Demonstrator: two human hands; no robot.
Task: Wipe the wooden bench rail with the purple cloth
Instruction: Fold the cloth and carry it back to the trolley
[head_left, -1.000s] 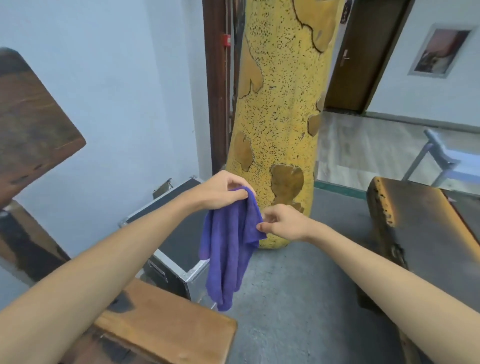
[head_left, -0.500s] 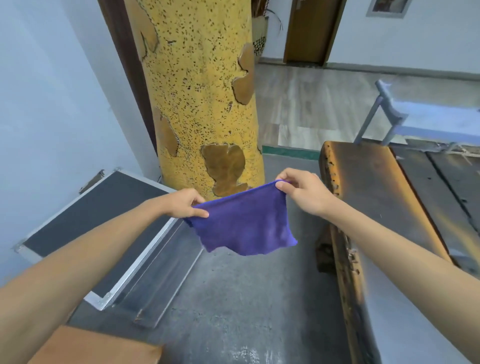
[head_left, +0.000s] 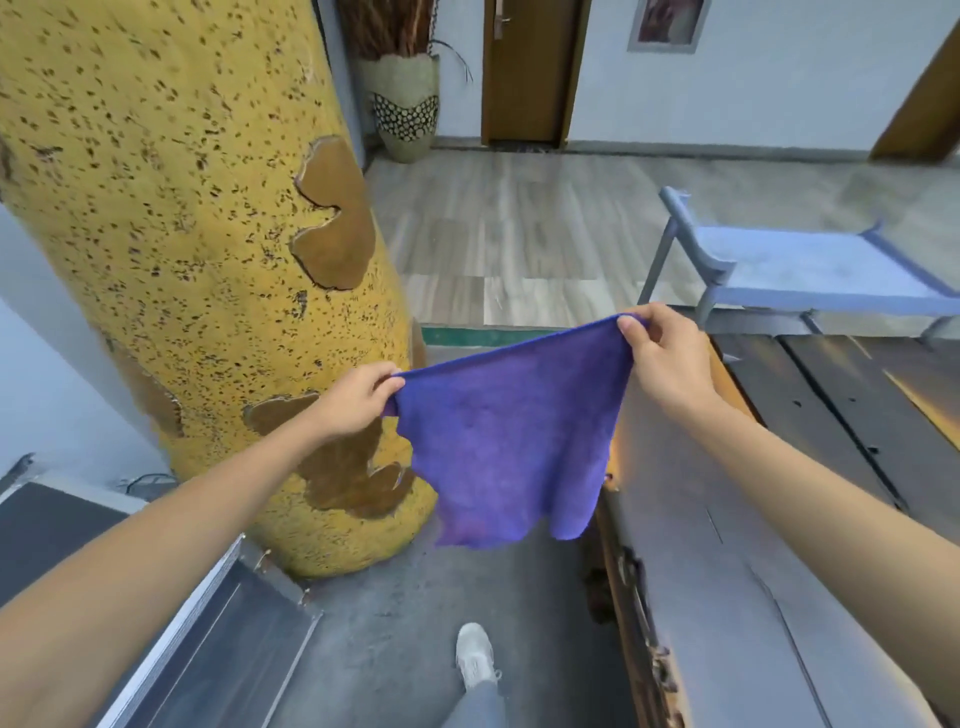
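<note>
While my left hand (head_left: 358, 400) pinches one top corner of the purple cloth (head_left: 511, 436) and my right hand (head_left: 662, 358) pinches the other, the cloth hangs spread in the air between the yellow pillar (head_left: 208, 270) and the wooden desk (head_left: 727, 545), touching neither.

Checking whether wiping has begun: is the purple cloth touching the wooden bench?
No, the purple cloth hangs in the air, stretched between the left hand and right hand.
</note>
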